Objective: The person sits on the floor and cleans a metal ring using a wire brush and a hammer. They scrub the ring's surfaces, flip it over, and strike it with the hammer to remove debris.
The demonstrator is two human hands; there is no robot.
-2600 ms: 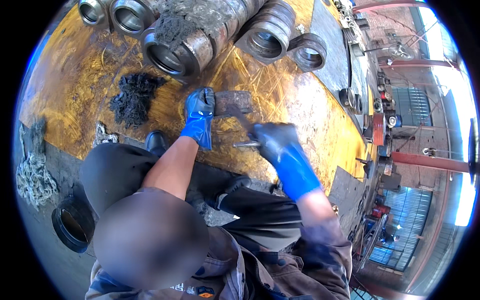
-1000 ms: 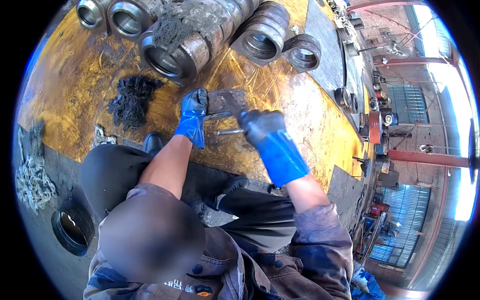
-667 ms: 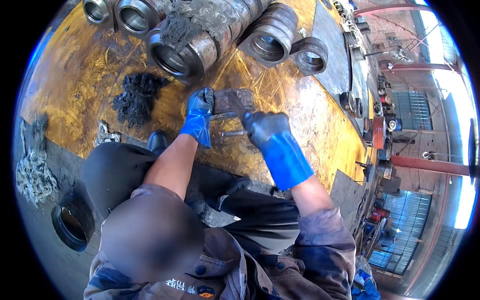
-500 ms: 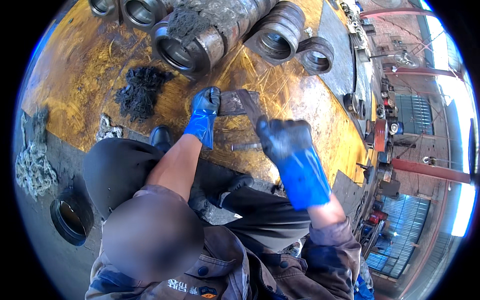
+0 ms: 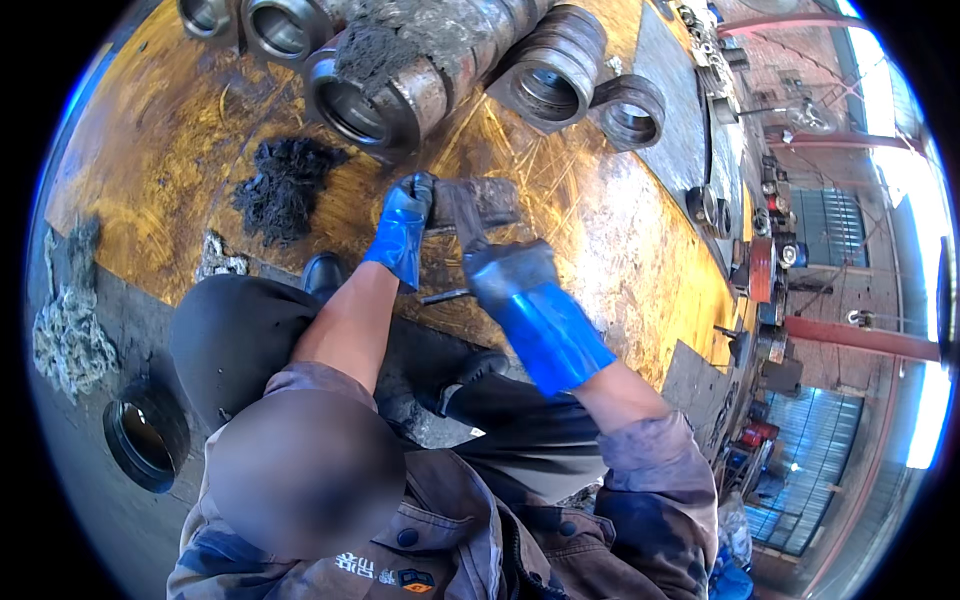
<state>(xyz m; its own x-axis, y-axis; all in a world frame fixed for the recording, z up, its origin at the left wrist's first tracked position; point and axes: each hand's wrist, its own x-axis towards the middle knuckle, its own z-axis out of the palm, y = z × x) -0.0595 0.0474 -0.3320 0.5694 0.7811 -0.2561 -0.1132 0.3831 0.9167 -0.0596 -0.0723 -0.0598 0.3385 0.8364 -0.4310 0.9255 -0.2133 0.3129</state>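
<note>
My left hand (image 5: pixel 403 225), in a blue glove with a dark, dirty palm, is closed on the left end of a dark rectangular block (image 5: pixel 490 202) on the yellow work surface. In my gloved right hand (image 5: pixel 515 275) is a dark flat strip-like tool (image 5: pixel 466 215), its far end lying across the block. A thin metal rod (image 5: pixel 445 297) also sticks out leftward at the right fist; whether it joins the strip is hidden. The fingers of both hands are wrapped round.
Several thick metal rings and sleeves (image 5: pixel 548 85) stand along the far side, one topped with dark sludge (image 5: pixel 375 50). A black fibre heap (image 5: pixel 283 188) lies left of the block. Grey rags (image 5: pixel 75 345) and another ring (image 5: pixel 140 440) are on the floor at left.
My right hand has moved left and slightly nearer me, carrying the strip-like tool along the block. The rod has shifted left with it. My left hand stays nearly in place.
</note>
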